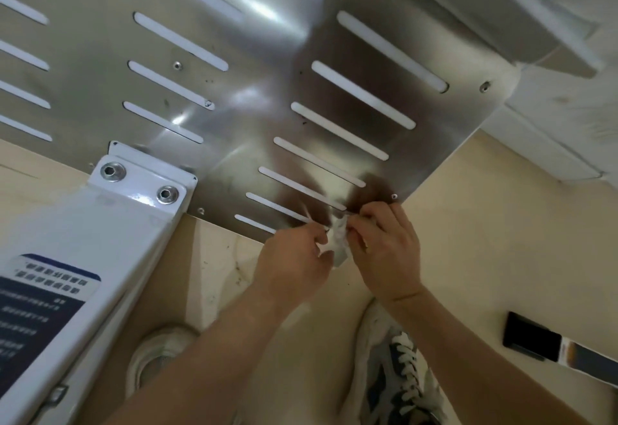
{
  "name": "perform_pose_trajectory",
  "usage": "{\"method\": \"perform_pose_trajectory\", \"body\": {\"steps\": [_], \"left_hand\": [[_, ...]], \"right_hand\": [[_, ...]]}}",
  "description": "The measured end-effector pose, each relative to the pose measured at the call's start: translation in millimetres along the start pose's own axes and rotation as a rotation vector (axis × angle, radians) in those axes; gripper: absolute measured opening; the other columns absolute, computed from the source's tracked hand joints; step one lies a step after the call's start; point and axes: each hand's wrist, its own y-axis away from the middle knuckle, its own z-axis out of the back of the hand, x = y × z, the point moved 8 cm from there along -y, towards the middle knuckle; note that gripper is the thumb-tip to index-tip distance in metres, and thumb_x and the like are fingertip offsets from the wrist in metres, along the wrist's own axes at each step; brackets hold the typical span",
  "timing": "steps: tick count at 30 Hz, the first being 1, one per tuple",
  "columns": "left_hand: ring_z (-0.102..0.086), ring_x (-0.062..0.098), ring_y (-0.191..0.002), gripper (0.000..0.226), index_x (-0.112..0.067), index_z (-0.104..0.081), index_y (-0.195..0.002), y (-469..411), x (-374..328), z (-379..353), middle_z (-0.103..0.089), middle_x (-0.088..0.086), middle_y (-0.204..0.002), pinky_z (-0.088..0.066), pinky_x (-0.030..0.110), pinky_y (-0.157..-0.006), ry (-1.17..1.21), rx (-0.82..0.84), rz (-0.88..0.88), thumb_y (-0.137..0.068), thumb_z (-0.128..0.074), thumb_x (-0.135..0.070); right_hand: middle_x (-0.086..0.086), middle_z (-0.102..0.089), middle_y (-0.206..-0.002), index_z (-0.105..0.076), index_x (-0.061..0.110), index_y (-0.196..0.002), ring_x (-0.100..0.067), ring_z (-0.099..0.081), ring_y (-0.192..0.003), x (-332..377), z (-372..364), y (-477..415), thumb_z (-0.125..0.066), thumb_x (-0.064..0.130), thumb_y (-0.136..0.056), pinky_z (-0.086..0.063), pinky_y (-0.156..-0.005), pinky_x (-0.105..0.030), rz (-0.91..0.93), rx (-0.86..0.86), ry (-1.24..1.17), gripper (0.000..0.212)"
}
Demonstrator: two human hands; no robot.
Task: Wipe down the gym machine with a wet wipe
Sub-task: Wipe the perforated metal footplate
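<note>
The wet wipe (pixel 338 240) is bunched into a narrow, crumpled strip. Its long axis runs from the near edge of the machine's steel plate (pixel 254 90) back toward the person, with the lower end hanging free and pointing down at the floor (pixel 485 224). It sits right between the two hands, held in the air just over the plate's near right corner. The left hand (pixel 294 264) pinches it from the left with curled fingertips, and the right hand (pixel 384 250) pinches it from the right, its fingers folded over the upper part, so that end is partly hidden.

The plate is brushed metal cut with rows of long slanted slots, and shows a few dark specks. To the left, a white frame beam (pixel 100 240) is bolted on with two hex bolts (pixel 113 170) and carries a dark blue label (pixel 40 307) whose print is too small to read. Below the forearms are two laced sneakers (pixel 391 367) on the beige floor. A flat black object (pixel 531 337) lies off to the right, well apart from the hands.
</note>
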Motion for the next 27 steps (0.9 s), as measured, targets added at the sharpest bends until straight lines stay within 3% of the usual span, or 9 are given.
{"method": "perform_pose_trajectory", "body": {"steps": [3,6,9,11,16,17,21,24,27], "left_hand": [[-0.068,0.014,-0.083,0.011,-0.022,-0.073,-0.089,-4,-9,-13,-0.074,-0.004,-0.085,-0.052,0.027,-0.078,0.238,0.038,0.031,-0.083,-0.068,-0.03],[-0.063,0.013,-0.064,0.017,-0.018,-0.074,-0.078,-14,-18,-13,-0.071,0.002,-0.071,-0.052,0.028,-0.07,0.369,0.041,-0.002,-0.09,-0.063,-0.023],[-0.07,0.022,-0.072,0.011,-0.029,-0.075,-0.081,-18,-21,-5,-0.072,0.0,-0.069,-0.057,0.041,-0.075,0.492,0.049,0.004,-0.084,-0.065,-0.024],[-0.071,0.02,-0.073,0.021,-0.038,-0.073,-0.078,-20,-20,4,-0.073,-0.005,-0.071,-0.058,0.042,-0.078,0.549,0.017,0.03,-0.084,-0.065,-0.02],[-0.061,-0.005,-0.076,0.029,-0.035,-0.065,-0.079,-16,-45,48,-0.065,-0.021,-0.077,-0.049,0.016,-0.076,0.375,-0.18,-0.145,-0.086,-0.057,-0.007],[-0.06,-0.004,-0.079,0.029,-0.032,-0.066,-0.087,-13,-55,57,-0.063,-0.02,-0.083,-0.046,0.013,-0.076,0.288,-0.23,-0.226,-0.086,-0.056,-0.005],[-0.057,0.02,-0.085,0.032,-0.017,-0.065,-0.107,-10,-83,88,-0.061,0.001,-0.101,-0.045,0.028,-0.07,0.022,-0.44,-0.431,-0.08,-0.061,-0.002],[-0.054,0.017,-0.086,0.035,-0.018,-0.063,-0.112,-11,-86,98,-0.06,0.002,-0.104,-0.041,0.025,-0.072,0.013,-0.445,-0.424,-0.082,-0.061,-0.002],[-0.054,0.014,-0.088,0.036,-0.021,-0.06,-0.118,-10,-83,98,-0.057,0.0,-0.108,-0.047,0.026,-0.078,0.062,-0.386,-0.399,-0.085,-0.058,-0.005]], "right_hand": [[-0.003,-0.062,-0.089,-0.073,0.011,-0.086,-0.016,-0.057,-0.066,-6,2,10,-0.057,0.017,-0.086,-0.052,-0.056,-0.032,-0.252,-0.01,-0.166,0.018],[0.0,-0.062,-0.098,-0.073,0.011,-0.097,-0.012,-0.059,-0.072,-5,-3,19,-0.057,0.017,-0.088,-0.055,-0.061,-0.033,-0.401,-0.003,-0.283,0.019],[-0.004,-0.062,-0.101,-0.072,0.008,-0.099,-0.013,-0.061,-0.082,-2,2,14,-0.063,0.009,-0.085,-0.055,-0.071,-0.03,-0.334,-0.001,-0.259,0.017],[-0.008,-0.065,-0.099,-0.073,0.004,-0.096,-0.013,-0.059,-0.085,-8,18,0,-0.064,0.007,-0.084,-0.052,-0.076,-0.024,-0.228,-0.042,-0.186,0.015],[-0.015,-0.066,-0.095,-0.073,-0.002,-0.093,-0.019,-0.06,-0.083,-39,81,-44,-0.068,-0.002,-0.084,-0.05,-0.08,-0.021,-0.183,-0.278,-0.048,0.011],[-0.016,-0.066,-0.095,-0.073,-0.003,-0.093,-0.018,-0.059,-0.083,-43,91,-54,-0.068,-0.003,-0.084,-0.046,-0.08,-0.017,-0.182,-0.32,-0.038,0.01],[-0.016,-0.062,-0.1,-0.071,-0.002,-0.098,-0.023,-0.06,-0.082,-53,113,-88,-0.062,0.001,-0.088,-0.044,-0.08,-0.016,-0.223,-0.452,-0.054,0.014],[-0.017,-0.061,-0.101,-0.07,-0.002,-0.098,-0.03,-0.06,-0.084,-37,91,-75,-0.063,-0.004,-0.085,-0.046,-0.079,-0.025,-0.197,-0.411,-0.054,0.015],[-0.014,-0.066,-0.1,-0.072,0.001,-0.097,-0.027,-0.06,-0.087,-14,50,-44,-0.064,-0.003,-0.081,-0.047,-0.082,-0.026,-0.109,-0.23,-0.061,0.018]]}}
